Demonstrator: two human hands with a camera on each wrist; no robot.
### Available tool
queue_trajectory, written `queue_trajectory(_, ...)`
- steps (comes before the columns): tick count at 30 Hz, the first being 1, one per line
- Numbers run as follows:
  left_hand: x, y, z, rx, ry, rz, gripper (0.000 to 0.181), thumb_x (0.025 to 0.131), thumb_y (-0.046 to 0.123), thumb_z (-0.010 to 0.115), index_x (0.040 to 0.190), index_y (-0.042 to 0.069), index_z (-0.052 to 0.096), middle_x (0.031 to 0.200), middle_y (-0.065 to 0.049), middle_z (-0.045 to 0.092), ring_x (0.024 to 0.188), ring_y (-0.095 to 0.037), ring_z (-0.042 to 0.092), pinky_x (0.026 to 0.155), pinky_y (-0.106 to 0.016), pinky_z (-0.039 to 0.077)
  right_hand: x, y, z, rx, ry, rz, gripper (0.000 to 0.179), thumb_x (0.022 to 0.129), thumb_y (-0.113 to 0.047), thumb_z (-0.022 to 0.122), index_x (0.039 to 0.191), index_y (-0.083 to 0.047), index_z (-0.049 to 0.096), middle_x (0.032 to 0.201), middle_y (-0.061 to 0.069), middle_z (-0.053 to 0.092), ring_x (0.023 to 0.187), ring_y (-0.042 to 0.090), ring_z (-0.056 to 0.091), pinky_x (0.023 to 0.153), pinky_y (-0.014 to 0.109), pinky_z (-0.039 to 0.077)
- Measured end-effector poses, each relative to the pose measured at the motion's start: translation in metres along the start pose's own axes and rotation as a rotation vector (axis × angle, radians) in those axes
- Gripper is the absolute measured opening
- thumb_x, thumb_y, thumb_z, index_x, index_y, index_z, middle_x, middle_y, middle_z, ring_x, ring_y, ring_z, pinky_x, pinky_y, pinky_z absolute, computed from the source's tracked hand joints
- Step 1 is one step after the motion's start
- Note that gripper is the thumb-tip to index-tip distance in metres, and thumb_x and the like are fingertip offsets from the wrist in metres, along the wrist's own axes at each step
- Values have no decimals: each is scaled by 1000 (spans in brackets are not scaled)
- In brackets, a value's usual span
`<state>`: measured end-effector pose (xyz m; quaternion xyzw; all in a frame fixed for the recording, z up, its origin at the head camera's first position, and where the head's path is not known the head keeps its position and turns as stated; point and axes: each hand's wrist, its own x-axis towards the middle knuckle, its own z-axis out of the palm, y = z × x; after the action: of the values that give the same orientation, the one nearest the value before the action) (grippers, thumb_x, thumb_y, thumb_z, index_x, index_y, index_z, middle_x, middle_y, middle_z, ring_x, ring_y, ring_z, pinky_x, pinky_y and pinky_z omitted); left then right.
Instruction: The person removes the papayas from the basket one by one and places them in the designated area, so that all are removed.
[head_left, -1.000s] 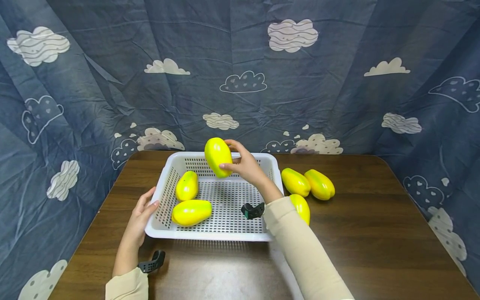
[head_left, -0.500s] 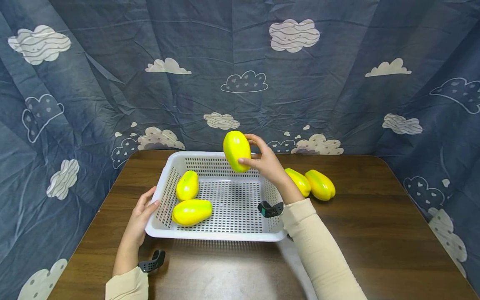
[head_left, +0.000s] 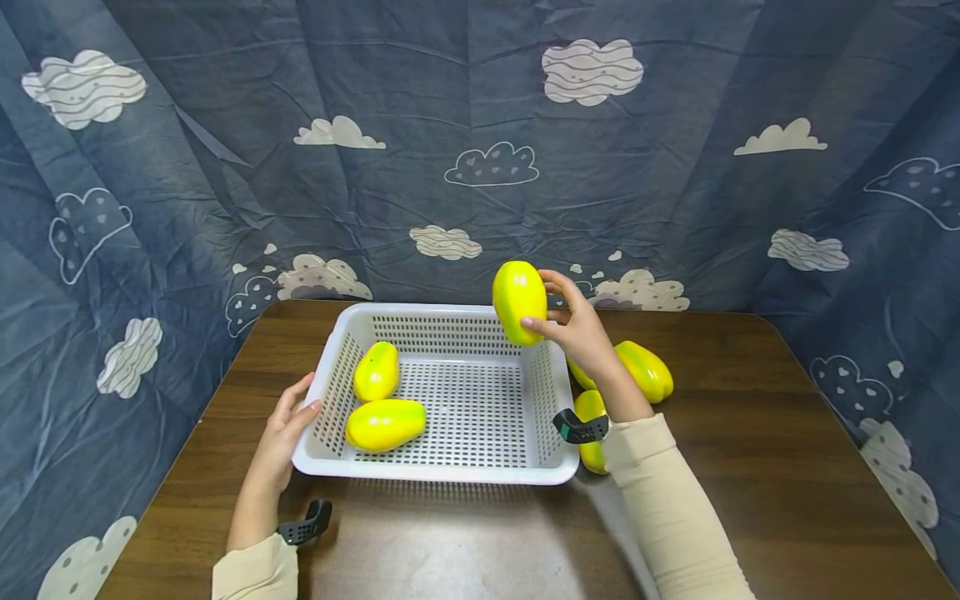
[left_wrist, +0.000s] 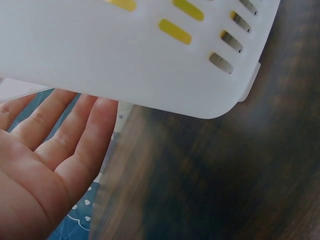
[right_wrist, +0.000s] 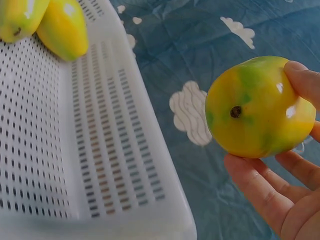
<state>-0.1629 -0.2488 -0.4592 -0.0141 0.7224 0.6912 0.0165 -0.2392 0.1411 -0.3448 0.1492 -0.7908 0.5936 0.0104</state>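
Observation:
My right hand (head_left: 577,333) grips a yellow papaya (head_left: 519,302) above the back right corner of a white plastic basket (head_left: 433,475). Thumb and fingertips press on opposite sides of the fruit; its dark stem spot faces the camera in the right wrist view. At the basket's left side, my left hand (head_left: 281,429) rests against the rim with fairly straight fingers, their tips hidden behind the white wall in the left wrist view. Inside the basket, one papaya (head_left: 377,372) lies at the back left and another papaya (head_left: 386,425) in front of it.
Right of the basket, more papayas lie on the brown wooden table (head_left: 750,433): one papaya (head_left: 647,372) in plain sight, another papaya (head_left: 591,408) partly behind the right wrist. A blue cloud-patterned curtain (head_left: 480,225) hangs behind and beside the table.
My right hand has carried the papaya rightward from over the basket's middle to its right end, also slightly higher. My left hand stays at the left rim.

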Motion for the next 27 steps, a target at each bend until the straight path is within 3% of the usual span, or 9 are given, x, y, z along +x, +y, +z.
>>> queue_trajectory(7, 0, -2, -1, -3, -1, 11, 54, 94, 26, 46, 141, 13, 23, 121, -3, 49, 94, -13, 59, 73, -30, 49, -11, 17, -21, 13, 46, -3, 69, 82, -11, 66, 139, -12, 28, 133, 18, 32, 102, 34, 54, 71, 29, 50)
queue_trajectory(15, 1, -1, 0, 8, -5, -2, 54, 94, 27, 46, 141, 13, 23, 131, -22, 39, 94, -12, 58, 74, -30, 49, -25, 52, -45, -18, 125, 37, 71, 80, -19, 69, 139, -20, 30, 132, 14, 34, 93, 22, 59, 69, 28, 50)
queue_trajectory(22, 1, -1, -1, 8, -3, 3, 54, 94, 27, 46, 141, 14, 23, 128, -17, 42, 94, -12, 58, 73, -29, 49, -42, 65, -58, -78, 186, 88, 68, 80, -24, 69, 138, -22, 33, 127, 14, 38, 87, 24, 56, 68, 26, 49)
queue_trajectory(27, 2, -2, -1, 6, -8, 3, 54, 94, 26, 46, 141, 14, 23, 131, -21, 39, 95, -12, 58, 74, -29, 49, -55, 75, -65, -74, 206, 130, 69, 80, -24, 68, 138, -19, 31, 128, 16, 37, 86, 21, 55, 67, 24, 49)
